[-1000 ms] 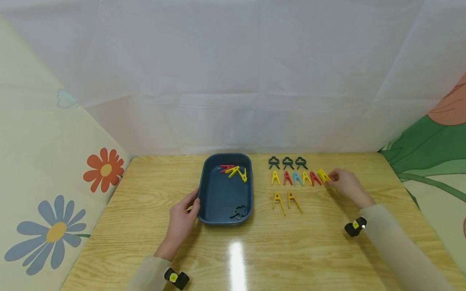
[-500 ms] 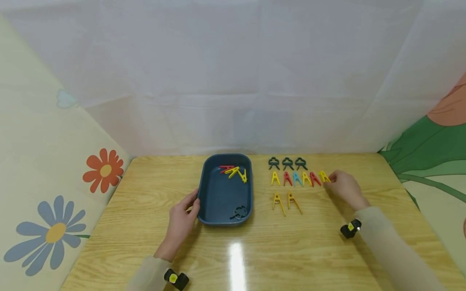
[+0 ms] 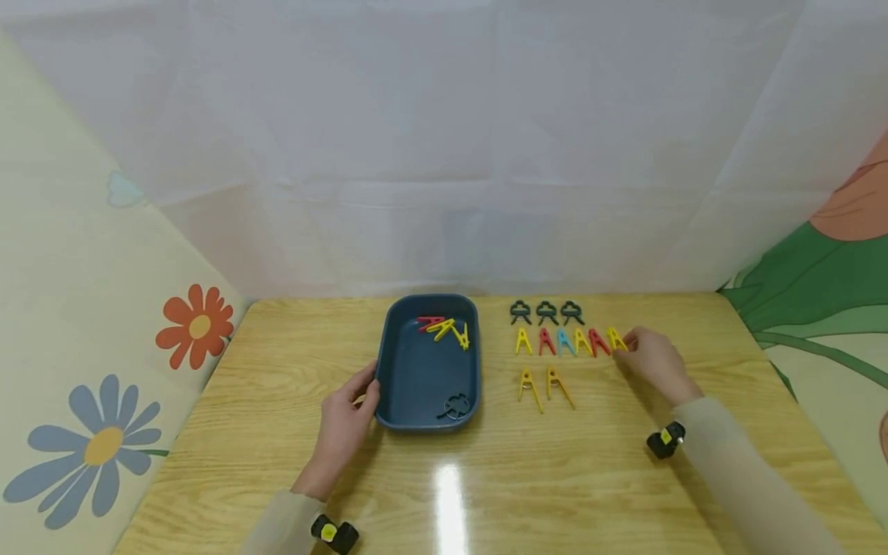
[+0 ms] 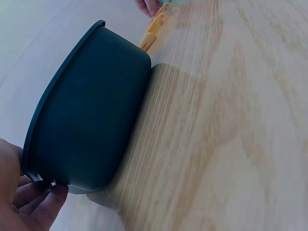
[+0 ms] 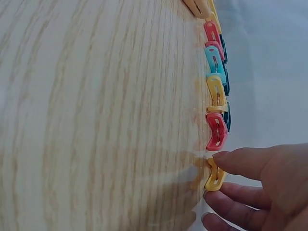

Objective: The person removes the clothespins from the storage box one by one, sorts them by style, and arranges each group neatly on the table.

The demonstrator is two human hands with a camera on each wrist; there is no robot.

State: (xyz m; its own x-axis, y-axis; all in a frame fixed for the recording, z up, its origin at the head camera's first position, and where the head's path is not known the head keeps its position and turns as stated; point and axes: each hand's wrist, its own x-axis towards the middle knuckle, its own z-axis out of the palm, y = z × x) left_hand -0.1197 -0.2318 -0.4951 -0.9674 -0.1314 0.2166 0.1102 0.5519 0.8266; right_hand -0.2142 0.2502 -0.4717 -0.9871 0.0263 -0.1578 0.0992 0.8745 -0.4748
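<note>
My right hand (image 3: 655, 361) pinches a small yellow clothespin (image 3: 617, 339) at the right end of a coloured row on the table. In the right wrist view, thumb and fingers lie on either side of this yellow clothespin (image 5: 215, 177), just beyond a red clothespin (image 5: 216, 131). My left hand (image 3: 347, 416) grips the left side of a dark blue tray (image 3: 423, 381). The left wrist view shows its fingers against the tray's outer wall (image 4: 91, 110). Inside the tray lie a red clothespin (image 3: 430, 321), two yellow clothespins (image 3: 442, 330) and a dark green clip (image 3: 455, 405).
Behind the coloured row stand three dark green clips (image 3: 546, 312). In front of it lie two larger orange-yellow clothespins (image 3: 527, 387). A blue clothespin (image 3: 565, 342) is mid-row. A white sheet (image 3: 444, 193) hangs behind the wooden table (image 3: 555, 478).
The yellow clothespin in my right hand has turned slightly straighter at the row's end. That hand's wrist has shifted a little left. My left hand and the tray have stayed put.
</note>
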